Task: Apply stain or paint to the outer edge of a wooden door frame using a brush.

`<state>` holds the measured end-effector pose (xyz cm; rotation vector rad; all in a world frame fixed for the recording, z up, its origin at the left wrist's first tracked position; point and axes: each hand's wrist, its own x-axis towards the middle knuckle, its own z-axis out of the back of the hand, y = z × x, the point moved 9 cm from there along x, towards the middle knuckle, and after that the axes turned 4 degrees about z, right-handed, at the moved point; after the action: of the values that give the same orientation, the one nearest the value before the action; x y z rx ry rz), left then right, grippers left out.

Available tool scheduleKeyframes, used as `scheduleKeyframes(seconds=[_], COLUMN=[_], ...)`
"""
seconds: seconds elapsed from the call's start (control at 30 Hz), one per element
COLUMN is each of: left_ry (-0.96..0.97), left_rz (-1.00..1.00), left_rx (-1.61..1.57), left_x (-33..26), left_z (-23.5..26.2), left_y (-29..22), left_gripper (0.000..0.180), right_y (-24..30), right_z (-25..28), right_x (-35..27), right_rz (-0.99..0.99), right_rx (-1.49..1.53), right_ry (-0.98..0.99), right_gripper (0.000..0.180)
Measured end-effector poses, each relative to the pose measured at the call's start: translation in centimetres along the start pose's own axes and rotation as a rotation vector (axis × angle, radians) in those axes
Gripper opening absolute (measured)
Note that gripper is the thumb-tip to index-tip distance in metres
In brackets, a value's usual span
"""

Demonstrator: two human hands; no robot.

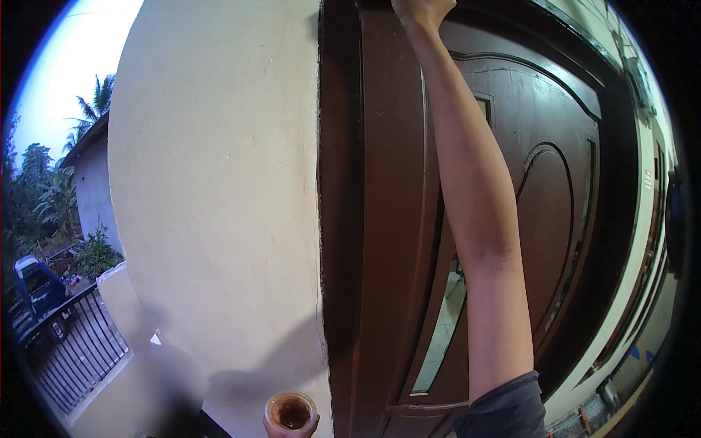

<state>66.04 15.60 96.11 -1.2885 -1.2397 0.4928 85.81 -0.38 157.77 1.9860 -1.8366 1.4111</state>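
At the lower edge, my left hand is wrapped around a small round open jar. Seen from above, the jar has a pale rim and something brown inside. From the lower right, my right arm in a dark sleeve reaches straight up across the dark brown wooden door. My right hand is at the top edge, near the upper part of the door frame. Its fingers are cut off by the picture, so what it touches or holds is hidden.
A cream wall stands left of the dark door frame. The door carries carved curves and narrow glass panes. Further left are a black metal railing, a blue truck, trees and a neighbouring building. A blurred patch covers the lower left.
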Motion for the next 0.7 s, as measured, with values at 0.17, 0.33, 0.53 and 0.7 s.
scheduleKeyframes(seconds=[0.17, 0.33, 0.53, 0.7], left_ry=[0.032, 0.044, 0.103, 0.050], left_rz=[-0.012, 0.037, 0.094, 0.021], left_rx=[0.044, 0.033, 0.075, 0.103], left_x=[-0.1, -0.8, -1.7, -1.5], left_z=[-1.0, -1.5, -1.5, -0.6], left_y=[-0.7, -1.0, -0.1, -0.5], left_gripper=[0.054, 0.056, 0.058, 0.057], right_y=[0.5, 1.0, 1.4, 2.0], right_z=[1.2, 2.3, 4.4, 3.5], right_x=[-0.7, -1.9, -2.4, 0.2], right_rz=[-0.051, -0.178, -0.238, -0.028], right_rx=[0.057, 0.152, 0.134, 0.180], right_ry=[0.063, 0.147, 0.161, 0.078], right_gripper=[0.014, 0.012, 0.010, 0.013])
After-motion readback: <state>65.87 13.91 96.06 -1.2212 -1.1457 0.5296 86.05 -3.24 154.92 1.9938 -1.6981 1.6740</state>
